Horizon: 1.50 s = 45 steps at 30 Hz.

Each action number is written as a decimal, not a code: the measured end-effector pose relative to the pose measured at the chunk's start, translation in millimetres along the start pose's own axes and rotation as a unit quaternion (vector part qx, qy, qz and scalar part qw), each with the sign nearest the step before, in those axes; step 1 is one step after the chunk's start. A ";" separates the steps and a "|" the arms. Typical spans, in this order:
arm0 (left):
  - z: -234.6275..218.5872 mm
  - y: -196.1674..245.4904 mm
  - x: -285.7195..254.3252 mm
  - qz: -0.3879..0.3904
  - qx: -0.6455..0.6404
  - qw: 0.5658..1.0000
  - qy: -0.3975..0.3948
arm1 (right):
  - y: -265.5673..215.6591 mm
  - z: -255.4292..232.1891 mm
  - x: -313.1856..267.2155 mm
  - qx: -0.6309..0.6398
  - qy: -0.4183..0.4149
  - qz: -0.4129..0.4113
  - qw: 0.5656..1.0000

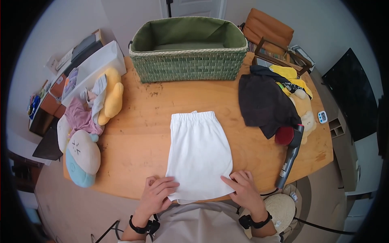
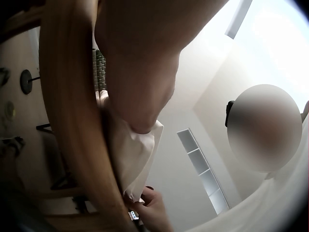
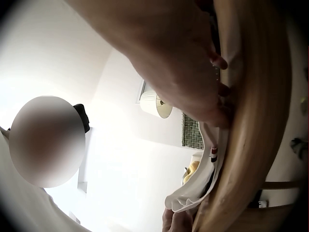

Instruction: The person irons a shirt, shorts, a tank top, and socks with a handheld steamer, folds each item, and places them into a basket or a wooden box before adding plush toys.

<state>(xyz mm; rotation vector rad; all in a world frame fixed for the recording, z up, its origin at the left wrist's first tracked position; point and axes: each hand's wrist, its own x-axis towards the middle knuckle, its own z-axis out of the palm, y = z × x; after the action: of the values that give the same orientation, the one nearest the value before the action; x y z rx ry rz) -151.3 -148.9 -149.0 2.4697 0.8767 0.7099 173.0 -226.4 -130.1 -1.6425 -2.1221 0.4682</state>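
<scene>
White shorts (image 1: 198, 150) with a gathered elastic waistband lie on the wooden table, waistband away from me and hem at the near edge. My left hand (image 1: 158, 192) pinches the hem at its left corner, fingers bent over the cloth. At the right corner my right hand (image 1: 243, 188) grips the same hem between thumb and fingers. The right wrist view shows the hem's cloth (image 3: 186, 200) raised in a loose wavy edge near the left hand. In the left wrist view, the right hand (image 2: 152, 210) holds the other corner.
A green woven basket (image 1: 186, 67) stands at the table's back. Plush toys (image 1: 83, 158) and small clothes sit left, beside a white bin (image 1: 101, 60). Dark clothing (image 1: 267, 99), yellow cloth and a plush lie right, with a grey handheld appliance (image 1: 289, 158) at the right front.
</scene>
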 end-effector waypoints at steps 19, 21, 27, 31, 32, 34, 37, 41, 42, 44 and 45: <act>-26.6 14.9 -6.4 0.000 0.076 0.986 -0.150 | 0.4 -2.2 -29.9 0.033 0.036 -0.010 0.999; -22.2 9.2 -9.7 -0.026 -0.018 0.993 -0.109 | -4.6 -13.5 -16.5 0.040 0.091 -0.047 0.994; -17.0 10.0 -17.3 -0.246 -0.269 0.931 0.003 | -5.8 -5.9 -12.5 0.209 0.059 0.049 0.975; -14.4 11.8 -16.4 -0.313 -0.306 0.899 0.028 | -8.2 7.9 2.1 0.348 0.080 0.137 0.924; -16.0 12.0 -15.8 -0.315 -0.306 0.898 0.028 | -10.3 9.7 7.6 0.348 0.079 0.138 0.924; -21.0 12.0 -10.4 -0.332 -0.350 0.875 0.051 | -13.4 10.2 19.7 0.408 0.122 0.127 0.896; -18.0 4.0 15.9 -0.321 -0.358 0.867 0.127 | -14.2 -1.3 44.3 0.407 0.123 0.246 0.871; -19.9 3.1 37.7 -0.193 -0.023 0.952 0.238 | -16.5 3.7 57.0 0.251 0.334 0.143 0.897; -23.2 5.9 35.7 -0.194 -0.023 0.952 0.237 | -20.0 -2.9 48.5 0.187 0.308 0.116 0.925; -26.1 11.8 25.9 -0.122 0.043 0.981 0.148 | -25.1 -5.3 38.0 0.124 0.277 0.094 0.948; -24.0 14.8 23.7 -0.124 0.042 0.981 0.145 | -26.6 -4.6 35.7 0.069 0.206 0.068 0.974</act>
<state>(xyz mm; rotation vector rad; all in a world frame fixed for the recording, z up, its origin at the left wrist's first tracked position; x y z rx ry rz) -142.8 -138.4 -114.7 2.3041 1.3200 0.9745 145.6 -198.3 -108.6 -1.6458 -1.6477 0.2778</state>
